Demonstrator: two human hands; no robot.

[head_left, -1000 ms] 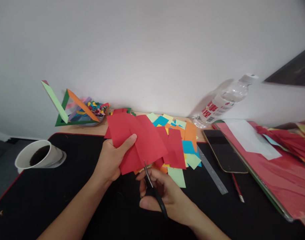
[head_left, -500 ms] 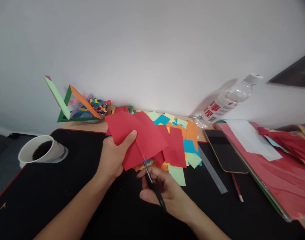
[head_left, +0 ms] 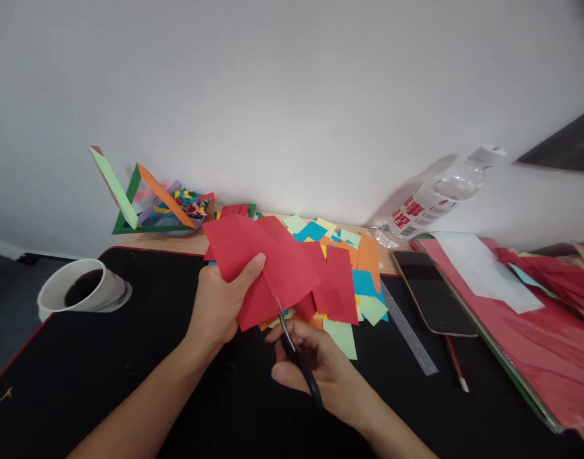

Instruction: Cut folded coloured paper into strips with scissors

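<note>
A folded or layered sheet of red paper (head_left: 287, 261) is pinched in my left hand (head_left: 220, 299), the thumb lying on top. My right hand (head_left: 321, 366) is closed around the black handles of a pair of scissors (head_left: 292, 347). Their blades meet the paper's lower edge, where a slit runs up towards my left thumb. Beneath and to the right lies a pile of coloured paper pieces (head_left: 368, 252) in orange, blue, yellow and pale green, with more red paper (head_left: 338, 287) on top. The fingers under the red sheet are hidden.
On the left stand a paper cup (head_left: 115, 287) of dark liquid and a paper-strip frame (head_left: 162, 194) by a dish of scraps (head_left: 194, 204). To the right are a ruler (head_left: 409, 331), phone (head_left: 433, 290), pencil (head_left: 457, 363), tilted bottle (head_left: 430, 197) and red folder (head_left: 526, 344).
The whole view has shifted slightly. Both hands keep their hold, and the scissors stay at the red paper's lower edge with almost no visible movement.
</note>
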